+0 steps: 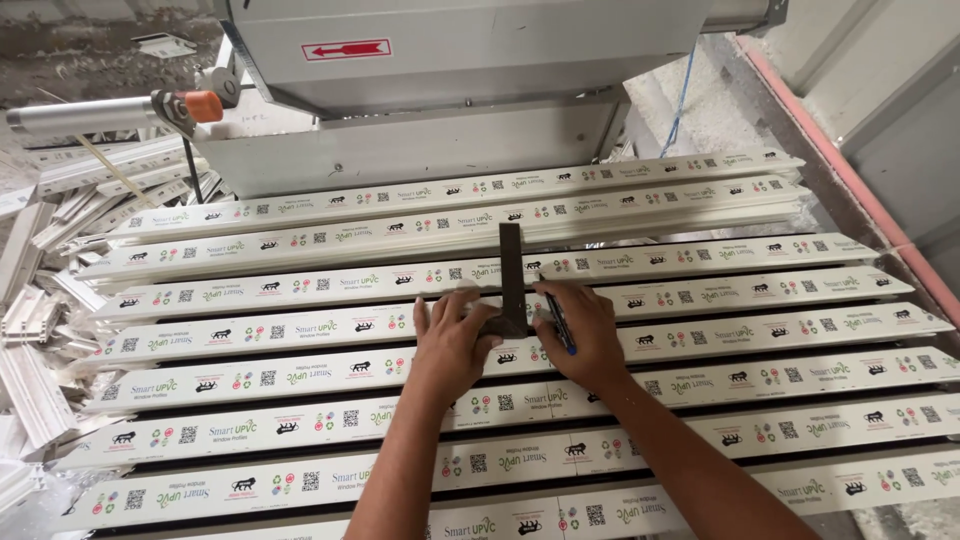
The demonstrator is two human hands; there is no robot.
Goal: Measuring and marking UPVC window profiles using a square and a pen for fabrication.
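Several long white plastic window profiles (300,330), covered in printed film, lie side by side across a work surface. A dark metal square (511,270) stands across the middle profiles. My left hand (452,345) presses flat on the lower end of the square, fingers spread. My right hand (580,335) rests just right of the square and holds a blue pen (560,322), its tip near the square's edge on a profile.
A grey machine housing (450,60) with a red arrow label rises behind the profiles. A metal lever with an orange knob (203,106) sticks out at the upper left. White offcuts (40,300) are heaped at the left. A pink-edged wall (860,190) runs along the right.
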